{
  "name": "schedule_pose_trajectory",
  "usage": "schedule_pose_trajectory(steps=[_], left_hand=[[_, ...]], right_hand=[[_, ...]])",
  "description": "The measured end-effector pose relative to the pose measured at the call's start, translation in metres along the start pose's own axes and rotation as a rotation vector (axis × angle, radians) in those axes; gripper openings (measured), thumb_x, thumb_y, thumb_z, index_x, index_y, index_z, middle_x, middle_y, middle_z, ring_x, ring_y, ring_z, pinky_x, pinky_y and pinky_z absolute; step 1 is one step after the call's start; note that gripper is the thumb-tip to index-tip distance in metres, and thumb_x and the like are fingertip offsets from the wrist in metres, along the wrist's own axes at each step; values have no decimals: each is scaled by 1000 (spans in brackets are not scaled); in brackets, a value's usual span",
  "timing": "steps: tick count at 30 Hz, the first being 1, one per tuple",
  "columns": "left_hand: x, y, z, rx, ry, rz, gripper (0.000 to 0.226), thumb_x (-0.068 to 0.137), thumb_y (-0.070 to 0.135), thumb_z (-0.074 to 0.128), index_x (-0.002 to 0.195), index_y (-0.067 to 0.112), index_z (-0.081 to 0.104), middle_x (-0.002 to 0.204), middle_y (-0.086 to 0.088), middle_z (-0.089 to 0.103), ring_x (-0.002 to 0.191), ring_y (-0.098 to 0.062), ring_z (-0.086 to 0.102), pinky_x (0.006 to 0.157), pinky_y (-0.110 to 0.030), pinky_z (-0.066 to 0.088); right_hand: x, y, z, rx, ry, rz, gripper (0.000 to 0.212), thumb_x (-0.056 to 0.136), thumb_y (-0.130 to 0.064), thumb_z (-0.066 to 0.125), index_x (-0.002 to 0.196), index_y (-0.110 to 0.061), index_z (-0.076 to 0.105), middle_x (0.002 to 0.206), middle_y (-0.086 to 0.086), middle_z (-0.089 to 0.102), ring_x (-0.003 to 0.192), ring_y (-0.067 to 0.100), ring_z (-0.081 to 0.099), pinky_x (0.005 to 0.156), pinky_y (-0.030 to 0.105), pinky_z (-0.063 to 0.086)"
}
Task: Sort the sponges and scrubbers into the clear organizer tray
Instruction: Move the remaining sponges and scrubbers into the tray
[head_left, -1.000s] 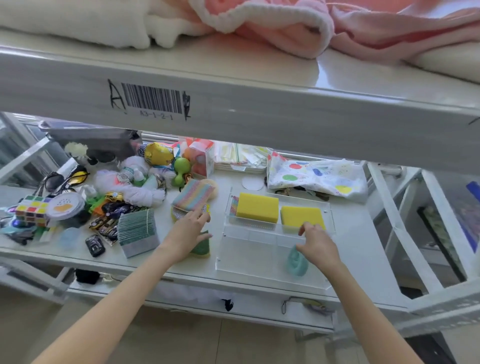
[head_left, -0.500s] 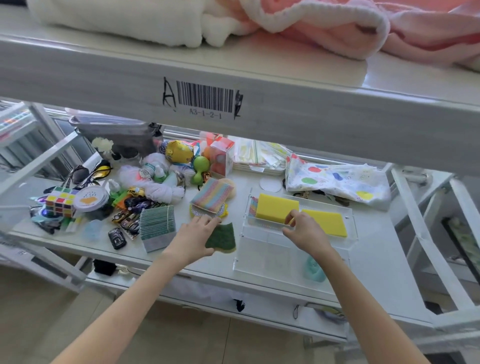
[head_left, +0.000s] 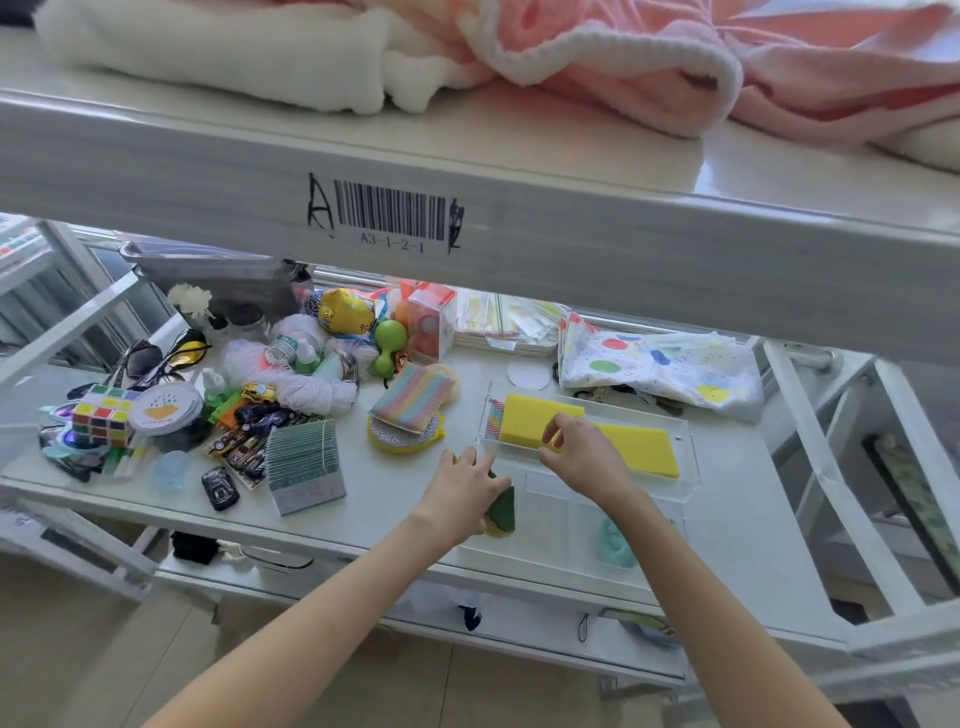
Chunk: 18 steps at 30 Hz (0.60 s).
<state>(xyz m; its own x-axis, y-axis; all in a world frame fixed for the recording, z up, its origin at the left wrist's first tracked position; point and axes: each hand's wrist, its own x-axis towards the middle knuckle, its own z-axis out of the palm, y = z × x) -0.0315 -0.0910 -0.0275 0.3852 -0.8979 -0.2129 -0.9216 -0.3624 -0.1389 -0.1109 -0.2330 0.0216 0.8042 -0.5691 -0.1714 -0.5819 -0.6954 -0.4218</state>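
Note:
The clear organizer tray (head_left: 685, 439) lies on the white shelf. Its back row holds two yellow sponges, one on the left (head_left: 524, 423) and one on the right (head_left: 641, 449), plus a striped cloth (head_left: 493, 418) at the far left end. My right hand (head_left: 579, 452) pinches the right end of the left yellow sponge. My left hand (head_left: 462, 486) holds a green-and-yellow scouring sponge (head_left: 503, 512) over the tray's front left compartment. A teal scrubber (head_left: 615, 543) lies in the front right compartment. A rainbow-striped sponge (head_left: 413, 400) rests on a yellow-rimmed silver scrubber (head_left: 400, 439) left of the tray.
The shelf's left half is crowded: a green-edged pad block (head_left: 304, 467), toy cars (head_left: 244, 447), a puzzle cube (head_left: 101, 418), white yarn (head_left: 301, 389), sunglasses (head_left: 156, 356). A polka-dot bag (head_left: 660, 371) lies behind the tray. The upper shelf beam (head_left: 467, 228) hangs overhead.
My left hand picked up the green scouring sponge and carried it right to the tray's front left. My right hand stayed at the left yellow sponge, now pinching its end.

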Motion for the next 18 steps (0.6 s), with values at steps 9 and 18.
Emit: schedule_pose_trajectory(steps=[9, 18], left_hand=[[14, 5, 11, -60, 25, 180, 34, 82, 11, 63, 115, 6, 61, 139, -16, 41, 132, -33, 32, 112, -41, 24], [-17, -57, -2, -761, 264, 108, 30, 87, 37, 63, 105, 13, 65, 129, -7, 54, 123, -21, 46, 108, -36, 37]], right_hand=[[11, -21, 14, -35, -36, -36, 25, 88, -23, 55, 109, -11, 58, 115, 11, 60, 101, 27, 59, 72, 31, 42], [25, -42, 16, -69, -41, -65, 22, 88, -23, 56, 107, -11, 57, 112, 10, 59, 99, 27, 59, 77, 38, 50]])
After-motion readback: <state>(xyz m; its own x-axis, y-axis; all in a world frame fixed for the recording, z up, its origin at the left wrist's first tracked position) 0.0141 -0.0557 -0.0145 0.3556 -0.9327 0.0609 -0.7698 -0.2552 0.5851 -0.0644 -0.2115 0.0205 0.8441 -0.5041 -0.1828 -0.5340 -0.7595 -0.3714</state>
